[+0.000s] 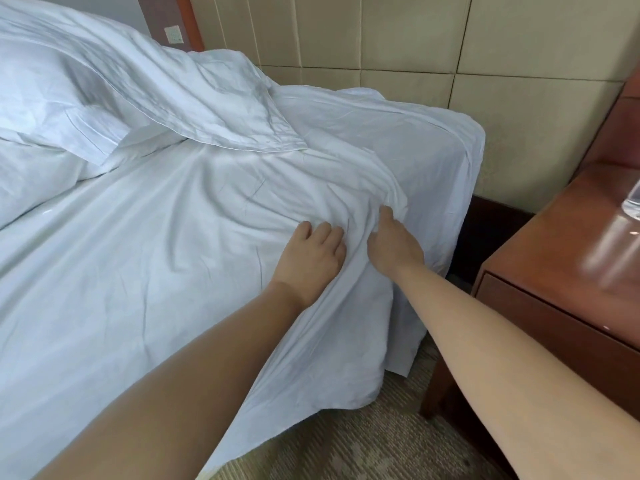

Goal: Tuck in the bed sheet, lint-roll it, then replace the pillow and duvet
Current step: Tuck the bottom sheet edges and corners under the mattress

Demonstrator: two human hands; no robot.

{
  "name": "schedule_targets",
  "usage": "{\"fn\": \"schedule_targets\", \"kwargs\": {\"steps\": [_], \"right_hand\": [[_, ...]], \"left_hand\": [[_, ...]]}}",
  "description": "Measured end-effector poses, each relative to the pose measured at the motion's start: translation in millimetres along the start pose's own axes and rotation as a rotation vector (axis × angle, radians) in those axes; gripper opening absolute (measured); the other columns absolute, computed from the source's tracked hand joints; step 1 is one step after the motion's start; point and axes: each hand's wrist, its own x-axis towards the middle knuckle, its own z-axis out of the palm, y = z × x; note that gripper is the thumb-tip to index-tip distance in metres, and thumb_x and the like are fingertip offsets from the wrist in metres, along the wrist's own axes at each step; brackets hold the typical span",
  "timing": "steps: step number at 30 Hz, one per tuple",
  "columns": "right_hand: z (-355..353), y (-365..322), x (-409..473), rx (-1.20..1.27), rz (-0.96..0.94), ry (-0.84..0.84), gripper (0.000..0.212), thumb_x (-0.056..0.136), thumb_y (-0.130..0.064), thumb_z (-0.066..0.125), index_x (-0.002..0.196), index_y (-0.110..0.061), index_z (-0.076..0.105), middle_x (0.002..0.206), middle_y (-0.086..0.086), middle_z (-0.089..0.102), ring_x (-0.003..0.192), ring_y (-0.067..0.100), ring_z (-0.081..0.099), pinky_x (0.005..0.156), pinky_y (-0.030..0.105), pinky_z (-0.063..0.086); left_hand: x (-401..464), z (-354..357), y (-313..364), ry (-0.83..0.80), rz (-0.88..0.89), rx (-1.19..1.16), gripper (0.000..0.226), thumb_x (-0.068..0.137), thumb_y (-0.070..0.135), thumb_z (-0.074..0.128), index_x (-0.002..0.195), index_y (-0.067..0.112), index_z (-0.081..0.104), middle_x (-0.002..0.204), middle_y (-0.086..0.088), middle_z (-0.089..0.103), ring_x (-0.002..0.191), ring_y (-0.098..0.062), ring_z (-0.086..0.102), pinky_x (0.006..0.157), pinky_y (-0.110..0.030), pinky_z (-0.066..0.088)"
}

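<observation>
A white bed sheet point(145, 271) covers the mattress, and its loose edge hangs down the near side of the bed toward the floor. My left hand point(311, 258) grips a bunched fold of the sheet near the bed's right corner, fingertips buried in the cloth. Just to its right, my right hand point(394, 244) clutches the same gathered fold, its fingers hidden in the fabric. A white pillow point(45, 98) lies at the upper left. A crumpled white duvet point(207, 95) is draped over it toward the headboard.
A reddish wooden nightstand point(561, 271) stands close on the right with a clear glass object point(630, 202) on top. A padded beige wall panel point(415, 46) runs behind the bed. Patterned carpet point(346, 445) shows below the hanging sheet.
</observation>
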Motion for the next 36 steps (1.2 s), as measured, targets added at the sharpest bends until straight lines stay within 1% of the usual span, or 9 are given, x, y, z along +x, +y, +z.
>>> {"fn": "schedule_targets", "kwargs": {"steps": [7, 11, 13, 15, 17, 21, 25, 29, 36], "right_hand": [[1.8, -8.6, -19.7, 0.047, 0.003, -0.147, 0.033, 0.101, -0.03, 0.033, 0.122, -0.008, 0.045, 0.121, 0.015, 0.057, 0.106, 0.03, 0.056, 0.089, 0.039, 0.046], [22.1, -12.7, -39.2, 0.123, -0.017, -0.197, 0.04, 0.099, -0.032, 0.037, 0.134, -0.012, 0.038, 0.132, 0.011, 0.052, 0.116, 0.03, 0.052, 0.094, 0.04, 0.044], [35.2, -12.4, -51.3, 0.159, -0.01, -0.179, 0.037, 0.1, -0.028, 0.037, 0.132, -0.011, 0.038, 0.131, 0.011, 0.052, 0.116, 0.03, 0.052, 0.093, 0.038, 0.044], [50.8, -10.7, -62.7, 0.125, -0.03, -0.175, 0.03, 0.099, -0.018, 0.035, 0.125, -0.007, 0.046, 0.128, 0.013, 0.052, 0.115, 0.03, 0.052, 0.094, 0.037, 0.044], [69.2, -9.2, -75.0, 0.067, -0.094, -0.196, 0.03, 0.096, -0.013, 0.036, 0.121, -0.005, 0.051, 0.125, 0.014, 0.051, 0.115, 0.031, 0.051, 0.095, 0.038, 0.043], [97.7, -4.5, -95.7, 0.075, -0.125, -0.183, 0.039, 0.094, -0.011, 0.037, 0.133, -0.011, 0.043, 0.127, 0.009, 0.049, 0.108, 0.029, 0.052, 0.09, 0.041, 0.046], [119.9, 8.1, -107.4, 0.009, -0.15, -0.222, 0.033, 0.096, -0.013, 0.039, 0.126, -0.006, 0.051, 0.123, 0.009, 0.051, 0.109, 0.027, 0.051, 0.091, 0.038, 0.045], [147.7, 11.3, -126.2, -0.033, -0.38, -0.316, 0.042, 0.092, -0.009, 0.044, 0.134, -0.01, 0.049, 0.133, 0.006, 0.048, 0.115, 0.025, 0.049, 0.095, 0.037, 0.043], [160.9, 22.3, -127.2, -0.15, -0.493, -0.219, 0.045, 0.085, -0.001, 0.046, 0.13, -0.002, 0.052, 0.133, 0.01, 0.05, 0.112, 0.03, 0.052, 0.091, 0.041, 0.046]], "left_hand": [[-23.3, 2.2, 8.3, 0.0, 0.101, -0.006, 0.006, 0.075, -0.001, 0.069, 0.072, 0.004, 0.067, 0.082, -0.014, 0.062, 0.078, -0.03, 0.058, 0.088, -0.043, 0.04], [-60.4, 6.9, 16.8, -0.155, 0.175, 0.048, 0.017, 0.08, 0.012, 0.068, 0.094, 0.004, 0.075, 0.112, -0.018, 0.067, 0.115, -0.037, 0.058, 0.111, -0.056, 0.028], [-78.1, 6.2, 24.2, -0.342, 0.196, 0.122, 0.038, 0.092, 0.021, 0.056, 0.126, 0.003, 0.06, 0.14, -0.019, 0.048, 0.137, -0.038, 0.035, 0.113, -0.057, 0.002], [-96.7, 13.2, 34.7, -0.526, 0.23, 0.188, 0.05, 0.103, 0.021, 0.033, 0.147, -0.001, 0.024, 0.157, -0.02, 0.014, 0.146, -0.038, 0.002, 0.104, -0.054, -0.023], [-111.3, 13.6, 43.4, -0.608, 0.251, 0.22, 0.054, 0.105, 0.021, 0.022, 0.15, -0.002, 0.004, 0.158, -0.02, -0.004, 0.145, -0.037, -0.01, 0.1, -0.051, -0.027], [-136.1, 20.5, 51.6, -0.593, 0.236, 0.235, 0.058, 0.105, 0.025, 0.016, 0.148, -0.003, -0.01, 0.156, -0.022, -0.016, 0.144, -0.036, -0.015, 0.103, -0.049, -0.025], [-154.1, 29.0, 56.4, -0.584, 0.294, 0.291, 0.057, 0.104, 0.025, 0.02, 0.15, -0.001, 0.0, 0.155, -0.023, -0.017, 0.142, -0.04, -0.017, 0.1, -0.054, -0.026], [-172.7, 42.2, 64.3, -0.638, 0.394, 0.351, 0.045, 0.1, 0.026, 0.039, 0.139, 0.005, 0.046, 0.157, -0.025, -0.003, 0.142, -0.043, -0.013, 0.099, -0.063, -0.027], [-185.2, 58.3, 76.6, -0.68, 0.535, 0.484, 0.046, 0.097, 0.027, 0.046, 0.139, 0.006, 0.046, 0.156, -0.019, 0.018, 0.144, -0.043, 0.001, 0.092, -0.07, -0.025]]}}
